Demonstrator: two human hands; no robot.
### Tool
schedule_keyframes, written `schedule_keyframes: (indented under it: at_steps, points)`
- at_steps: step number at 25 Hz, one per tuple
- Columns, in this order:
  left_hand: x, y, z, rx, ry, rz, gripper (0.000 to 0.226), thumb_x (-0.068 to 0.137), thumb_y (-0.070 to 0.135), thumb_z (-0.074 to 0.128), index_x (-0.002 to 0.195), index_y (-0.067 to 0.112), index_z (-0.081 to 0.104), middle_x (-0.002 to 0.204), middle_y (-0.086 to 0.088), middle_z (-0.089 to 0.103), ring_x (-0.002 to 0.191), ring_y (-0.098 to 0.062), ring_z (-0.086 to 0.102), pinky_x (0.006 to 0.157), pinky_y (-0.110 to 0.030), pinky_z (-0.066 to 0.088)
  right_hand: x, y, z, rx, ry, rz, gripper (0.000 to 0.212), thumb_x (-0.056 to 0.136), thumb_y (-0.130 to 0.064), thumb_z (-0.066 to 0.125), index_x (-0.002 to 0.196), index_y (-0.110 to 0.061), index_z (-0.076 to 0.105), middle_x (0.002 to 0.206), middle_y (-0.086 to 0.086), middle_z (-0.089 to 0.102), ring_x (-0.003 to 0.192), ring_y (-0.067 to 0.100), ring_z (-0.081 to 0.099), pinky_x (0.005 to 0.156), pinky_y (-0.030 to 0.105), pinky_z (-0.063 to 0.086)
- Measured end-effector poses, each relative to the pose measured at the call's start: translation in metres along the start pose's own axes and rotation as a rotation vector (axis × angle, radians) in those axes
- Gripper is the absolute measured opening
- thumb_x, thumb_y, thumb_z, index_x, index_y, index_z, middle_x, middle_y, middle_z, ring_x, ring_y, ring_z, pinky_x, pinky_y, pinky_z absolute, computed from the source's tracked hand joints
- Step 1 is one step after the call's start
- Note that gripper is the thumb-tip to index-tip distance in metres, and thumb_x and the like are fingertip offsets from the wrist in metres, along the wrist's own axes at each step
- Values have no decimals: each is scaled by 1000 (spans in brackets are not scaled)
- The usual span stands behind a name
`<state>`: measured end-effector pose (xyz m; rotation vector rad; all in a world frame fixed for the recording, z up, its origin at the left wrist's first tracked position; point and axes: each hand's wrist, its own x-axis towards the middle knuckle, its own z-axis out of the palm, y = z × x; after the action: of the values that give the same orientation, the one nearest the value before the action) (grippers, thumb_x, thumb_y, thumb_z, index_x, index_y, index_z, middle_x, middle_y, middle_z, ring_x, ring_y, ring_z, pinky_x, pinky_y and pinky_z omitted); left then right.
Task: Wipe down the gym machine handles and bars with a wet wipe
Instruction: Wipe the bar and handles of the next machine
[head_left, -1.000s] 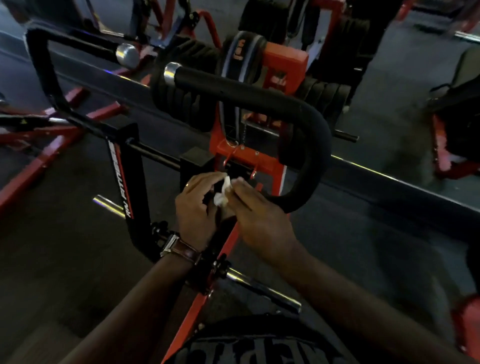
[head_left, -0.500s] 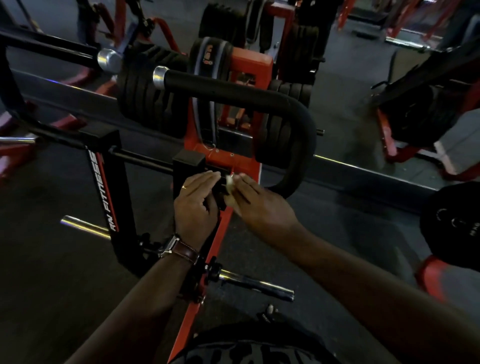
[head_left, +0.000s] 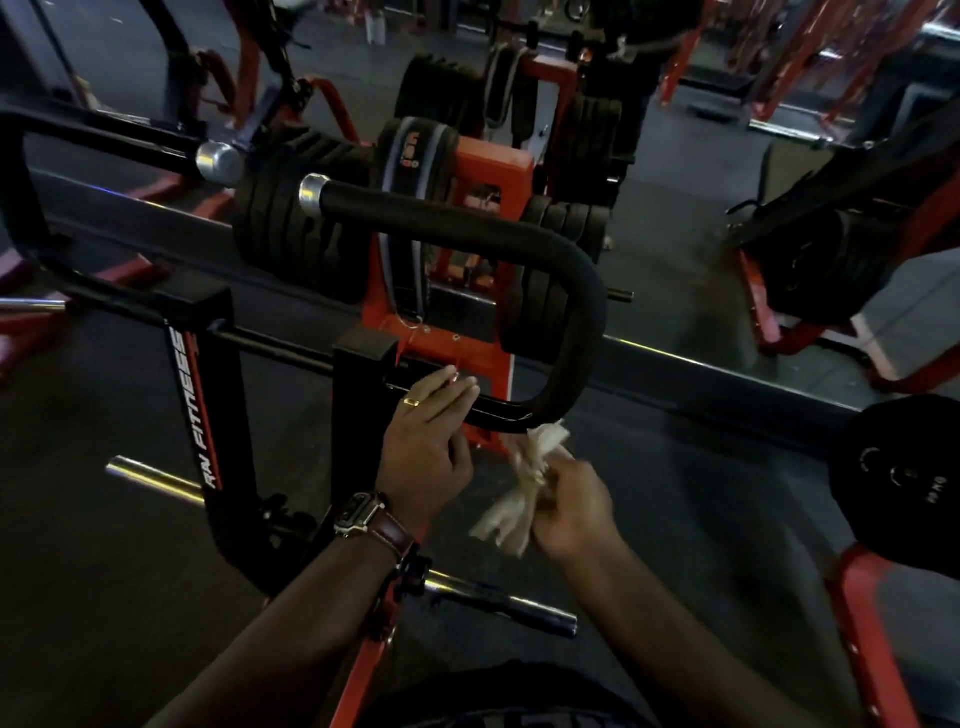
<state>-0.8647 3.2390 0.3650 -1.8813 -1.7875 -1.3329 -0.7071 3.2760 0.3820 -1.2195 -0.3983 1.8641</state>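
While the right hand (head_left: 569, 512) closes its grip on a crumpled white wet wipe (head_left: 522, 488), the cloth hangs out of the fist in loose folds, its upper end reaching up close to the underside of the curved black handle (head_left: 582, 312), though motion blur makes it hard to say whether it touches there. To the left, the left hand (head_left: 423, 441) lies with its grip open and fingers (head_left: 452, 387) stretched flat, their tips resting on the glossy black bar (head_left: 493, 413) at the handle's lower end, holding nothing. A gold ring (head_left: 412, 401) sits on one of those fingers, and a watch (head_left: 358, 514) on a brown leather strap wraps the wrist. From the bar, the handle bends up and round to the right in a padded loop, then runs back to the left and ends in a silver cap (head_left: 313, 193). Behind the hands stands a red frame (head_left: 457, 353) with a black post (head_left: 358, 405) beside it. Farther left, an upright black post (head_left: 213, 415) carries white lettering along a red stripe. A chrome rod (head_left: 156, 480) juts out left of that post, and another (head_left: 504, 605) lies below the forearms. Stacks of black weight plates (head_left: 291, 234) sit behind the handle, and a single black plate (head_left: 904, 483) rests at the right edge on a red stand (head_left: 862, 623). Dark floor (head_left: 104, 571) spreads under everything.
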Motion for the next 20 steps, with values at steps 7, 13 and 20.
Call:
schedule_keyframes:
  at_steps: [7, 13, 20]
  points:
    - [-8, 5, -4, 114, -121, -15, 62, 77, 5, 37, 135, -1, 58, 146, -10, 52, 141, -29, 43, 109, -55, 41, 6, -54, 28, 90, -336, 175, 36, 91, -15, 37, 73, -3, 67, 76, 14, 68, 70, 26, 70, 73, 33, 54]
    - [-7, 15, 4, 134, -69, -94, 60, 74, 4, 40, 129, -3, 63, 141, -11, 58, 137, -29, 47, 113, -52, 38, -1, -21, 31, 234, -338, 159, 32, 90, -13, 40, 71, -10, 66, 75, 9, 63, 68, 20, 63, 71, 29, 52]
    - [-7, 17, 6, 159, -43, -133, 63, 72, -5, 39, 130, 0, 63, 137, -9, 61, 136, -27, 49, 117, -39, 36, 19, -75, 37, -63, -444, 15, 20, 82, -18, 49, 71, -4, 58, 72, 13, 53, 76, 26, 58, 80, 38, 51]
